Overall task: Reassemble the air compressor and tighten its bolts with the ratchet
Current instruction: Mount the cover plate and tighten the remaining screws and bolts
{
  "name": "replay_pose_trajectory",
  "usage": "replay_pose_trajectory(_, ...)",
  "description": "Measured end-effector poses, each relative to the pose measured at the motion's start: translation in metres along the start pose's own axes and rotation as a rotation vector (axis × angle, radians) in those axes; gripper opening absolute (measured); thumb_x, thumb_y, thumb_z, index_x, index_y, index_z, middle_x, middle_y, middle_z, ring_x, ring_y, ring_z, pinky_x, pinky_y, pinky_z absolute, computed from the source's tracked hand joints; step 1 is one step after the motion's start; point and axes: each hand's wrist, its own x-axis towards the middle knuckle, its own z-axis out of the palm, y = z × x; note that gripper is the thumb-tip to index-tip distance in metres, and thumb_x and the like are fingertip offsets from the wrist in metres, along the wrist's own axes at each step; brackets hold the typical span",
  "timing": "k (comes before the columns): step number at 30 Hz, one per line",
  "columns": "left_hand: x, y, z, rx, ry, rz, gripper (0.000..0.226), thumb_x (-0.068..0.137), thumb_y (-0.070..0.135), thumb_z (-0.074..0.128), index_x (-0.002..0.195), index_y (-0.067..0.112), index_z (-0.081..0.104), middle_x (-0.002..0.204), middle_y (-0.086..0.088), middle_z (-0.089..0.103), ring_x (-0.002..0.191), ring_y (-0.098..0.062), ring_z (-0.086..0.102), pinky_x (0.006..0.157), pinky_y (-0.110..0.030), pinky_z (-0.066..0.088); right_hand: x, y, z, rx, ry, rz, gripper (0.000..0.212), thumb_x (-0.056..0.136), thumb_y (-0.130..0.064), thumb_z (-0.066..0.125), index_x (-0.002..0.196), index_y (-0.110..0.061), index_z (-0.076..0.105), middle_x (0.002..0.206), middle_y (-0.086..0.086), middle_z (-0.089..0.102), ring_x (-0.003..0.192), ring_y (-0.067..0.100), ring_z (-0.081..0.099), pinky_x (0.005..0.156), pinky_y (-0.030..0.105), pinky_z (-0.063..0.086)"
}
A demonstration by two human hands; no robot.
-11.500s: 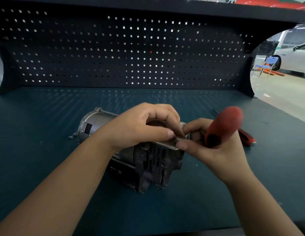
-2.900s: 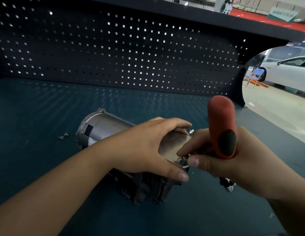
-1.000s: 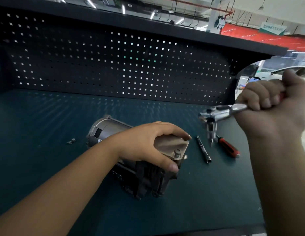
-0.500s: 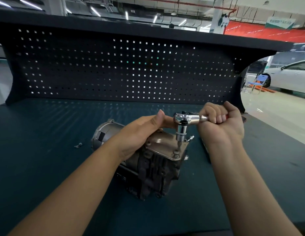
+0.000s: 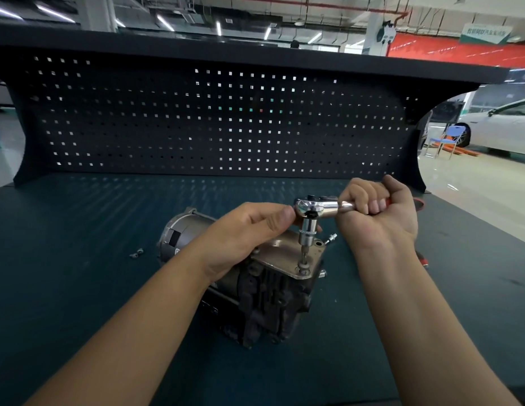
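The air compressor [image 5: 264,291] lies on the dark green bench [image 5: 79,259], with its grey motor end [image 5: 179,232] at the back left and a flat metal cover plate [image 5: 284,253] on top. My right hand [image 5: 375,212] grips the handle of the chrome ratchet [image 5: 314,208]. Its bit stands upright on a bolt [image 5: 303,266] at the plate's near right corner. My left hand [image 5: 249,232] reaches over the compressor and pinches the ratchet head with thumb and fingers.
Two small loose fasteners [image 5: 136,253] lie left of the compressor. An extension bar tip [image 5: 331,238] shows behind the plate, and a red-handled tool [image 5: 422,260] lies partly hidden behind my right forearm. A black pegboard [image 5: 211,121] closes the back of the bench.
A second ago my right hand held the ratchet up in the air at the right. It has since come down onto the corner bolt, and my left hand moved from the plate to the ratchet head.
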Motion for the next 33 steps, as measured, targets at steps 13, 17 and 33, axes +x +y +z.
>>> replay_pose_trajectory(13,0.019,0.008,-0.007,-0.029,-0.132,0.085,0.034,0.061,0.029,0.081,0.091,0.013,0.075,0.085,0.006,0.072,0.084,-0.013,0.066,0.078,-0.024,0.05,-0.005,-0.002,-0.001,-0.09,-0.144,-0.016,0.036,0.072,-0.01,0.049,0.042,-0.014,0.029,0.037,-0.005,0.021,0.028,0.009,0.021,0.029,0.017,0.017)
replay_pose_trajectory(17,0.018,0.005,-0.002,-0.152,-0.194,0.048,0.036,0.064,0.047,0.078,0.089,0.02,0.077,0.092,0.004,0.073,0.087,-0.01,0.067,0.077,-0.021,0.051,0.008,-0.001,-0.004,-0.101,-0.119,0.109,0.032,0.075,-0.008,0.048,0.049,-0.015,0.03,0.039,-0.004,0.028,0.029,0.01,0.029,0.028,0.017,0.025)
replay_pose_trajectory(33,0.016,0.015,-0.005,0.076,-0.329,0.019,0.015,0.077,0.042,0.07,0.087,0.03,0.074,0.094,0.008,0.072,0.096,-0.014,0.064,0.086,-0.047,0.048,0.01,-0.003,-0.011,-0.128,-0.196,0.222,0.011,0.08,-0.003,0.047,0.07,-0.007,0.048,0.043,-0.004,0.035,0.035,0.009,0.041,0.037,0.017,0.04)
